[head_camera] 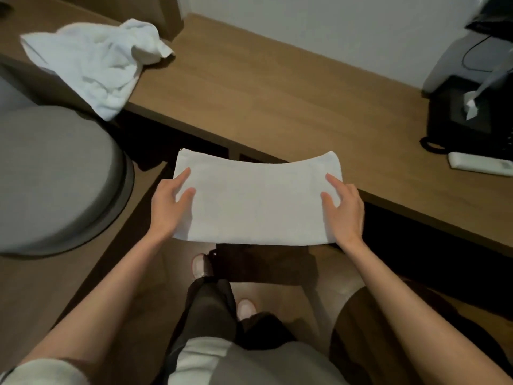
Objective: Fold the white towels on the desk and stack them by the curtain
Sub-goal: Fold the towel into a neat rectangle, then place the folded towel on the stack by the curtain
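A long wooden counter (277, 93) runs across the view from upper left to lower right, along a pale wall. A person stands at its near edge, looking down over both bare forearms. To the left, on the floor, sits a round grey padded seat (55, 176), close to the counter's corner. In the middle, held flat in the air between the two hands, is a folded white towel (258, 201), a neat rectangle several layers thick. Its far edge reaches over the near edge of the counter, and its middle sags slightly. At the far left end of the counter lies a second white towel, a crumpled towel (91, 62), loose and unfolded, with one corner hanging past the counter's edge. The left hand (172, 204) holds the folded towel's left short edge, with two digits lying on top and the rest tucked beneath; its grip is pinched onto the cloth. The right hand (344, 207) mirrors it on the right short edge, its grip likewise pinching the towel. At the far right of the counter stands a black telephone (449, 120), and just in front of it lies a white remote control (477, 163).
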Demonstrator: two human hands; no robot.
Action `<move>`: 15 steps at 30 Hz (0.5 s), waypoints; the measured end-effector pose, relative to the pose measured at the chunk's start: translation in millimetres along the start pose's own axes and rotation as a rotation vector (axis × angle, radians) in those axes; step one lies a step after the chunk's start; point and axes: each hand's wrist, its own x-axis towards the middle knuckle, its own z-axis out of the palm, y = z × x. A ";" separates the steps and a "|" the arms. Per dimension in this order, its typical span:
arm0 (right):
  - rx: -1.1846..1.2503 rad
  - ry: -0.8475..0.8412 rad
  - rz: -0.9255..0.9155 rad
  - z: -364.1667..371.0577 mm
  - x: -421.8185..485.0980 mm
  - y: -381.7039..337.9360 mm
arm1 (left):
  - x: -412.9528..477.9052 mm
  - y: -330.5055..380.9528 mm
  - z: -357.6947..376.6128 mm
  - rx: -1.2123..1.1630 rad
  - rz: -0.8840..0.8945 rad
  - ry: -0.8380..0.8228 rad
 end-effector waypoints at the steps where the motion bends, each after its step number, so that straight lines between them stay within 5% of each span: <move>1: -0.006 -0.018 -0.006 2.0 -7.9 0.2 | -14.5 -4.6 -4.2 -0.007 -0.020 0.015; 15: -0.015 -0.336 -0.273 77.4 -140.7 -78.4 | -197.1 -108.2 -123.8 -0.024 -0.421 0.263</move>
